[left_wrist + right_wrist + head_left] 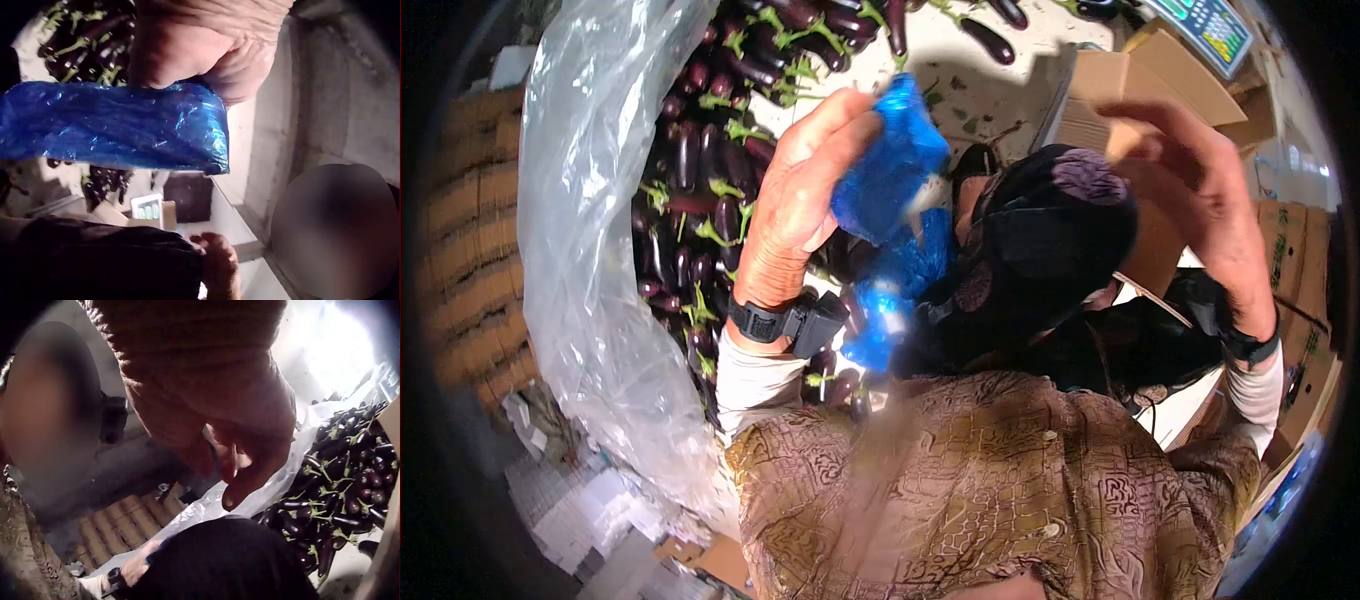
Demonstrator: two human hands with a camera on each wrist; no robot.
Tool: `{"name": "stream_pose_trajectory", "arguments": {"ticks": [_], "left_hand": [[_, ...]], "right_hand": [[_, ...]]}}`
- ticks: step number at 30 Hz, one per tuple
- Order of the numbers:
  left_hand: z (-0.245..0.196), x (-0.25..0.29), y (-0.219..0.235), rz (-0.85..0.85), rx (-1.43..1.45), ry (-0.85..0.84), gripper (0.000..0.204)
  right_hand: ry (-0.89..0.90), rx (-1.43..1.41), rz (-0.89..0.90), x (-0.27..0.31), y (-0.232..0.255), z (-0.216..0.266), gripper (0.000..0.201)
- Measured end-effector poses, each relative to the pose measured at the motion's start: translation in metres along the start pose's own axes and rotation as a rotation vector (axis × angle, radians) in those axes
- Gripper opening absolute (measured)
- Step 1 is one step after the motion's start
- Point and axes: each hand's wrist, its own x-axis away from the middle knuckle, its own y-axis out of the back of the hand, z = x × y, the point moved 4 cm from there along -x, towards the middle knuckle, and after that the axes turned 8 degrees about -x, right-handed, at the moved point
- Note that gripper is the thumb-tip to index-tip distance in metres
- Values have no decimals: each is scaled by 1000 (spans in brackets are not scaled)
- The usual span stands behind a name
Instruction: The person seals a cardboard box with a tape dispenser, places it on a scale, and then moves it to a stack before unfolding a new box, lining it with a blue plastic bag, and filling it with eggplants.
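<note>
The left hand (pixel 800 185) was raised, its fingers closed on a glossy, dark-blue bundle of thin plastic (pixel 895 165), which hung long and flat-sided beneath them. The left wrist view showed the heel of that hand against one end of it, but I could not tell there how deep the grip went. More shiny blue plastic (pixel 870 345) lay below those fingers; whether it was one piece with the bundle I could not say.

The right hand (pixel 1205 175), well apart from the bundle, had its fingers loosely bent and seemed to hold nothing. A rounded mass of black cloth with purple patches (pixel 1020 240) stood between the two hands.

To my eye, handling it well called for a firm but gentle pinch on the left, since film so slick could slide or tear if squeezed at one corner. The free right fingers would have done best to come round the black cloth and take the far end, so that the bundle neither sagged nor brushed the fabric.

Care was needed just beyond the left fingers too: the heap of glossy purple aubergines with green stems (pixel 690 155) could have snagged the film, as could the crumpled clear plastic sheet (pixel 590 200) past them.
</note>
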Motion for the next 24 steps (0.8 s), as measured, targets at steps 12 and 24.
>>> {"name": "stream_pose_trajectory", "arguments": {"ticks": [12,24], "left_hand": [[-108,-40,-160,626,-512,-118,53],[-135,-46,-218,728,51,-333,37]], "right_hand": [[454,260,-343,-14,113,-33,11],[-62,443,-191,51,138,-153,39]]}}
